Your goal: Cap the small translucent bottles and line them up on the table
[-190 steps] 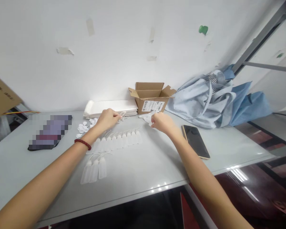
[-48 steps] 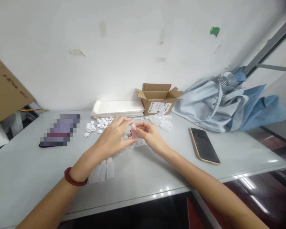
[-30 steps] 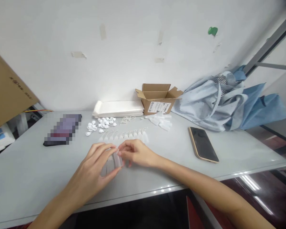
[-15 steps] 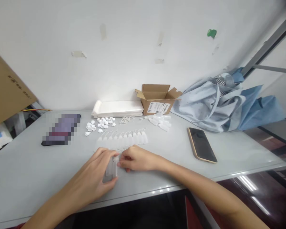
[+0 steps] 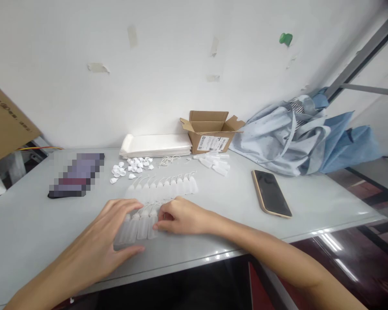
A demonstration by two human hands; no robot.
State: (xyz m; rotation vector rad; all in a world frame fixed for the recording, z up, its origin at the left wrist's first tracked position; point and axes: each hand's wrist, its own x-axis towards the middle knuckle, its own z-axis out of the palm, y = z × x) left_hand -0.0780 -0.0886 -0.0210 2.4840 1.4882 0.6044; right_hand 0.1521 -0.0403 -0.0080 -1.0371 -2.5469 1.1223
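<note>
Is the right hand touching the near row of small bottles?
Touching. In the head view, the right hand presses its fingertips against the rightmost bottle of the near row of small bottles.

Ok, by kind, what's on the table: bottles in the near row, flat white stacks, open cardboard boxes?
bottles in the near row: 4
flat white stack: 1
open cardboard box: 1
Total: 6

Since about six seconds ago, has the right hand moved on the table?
Yes. The right hand has come toward the table's near edge, away from the cardboard box by the wall, and now touches the near row of small bottles.
</note>
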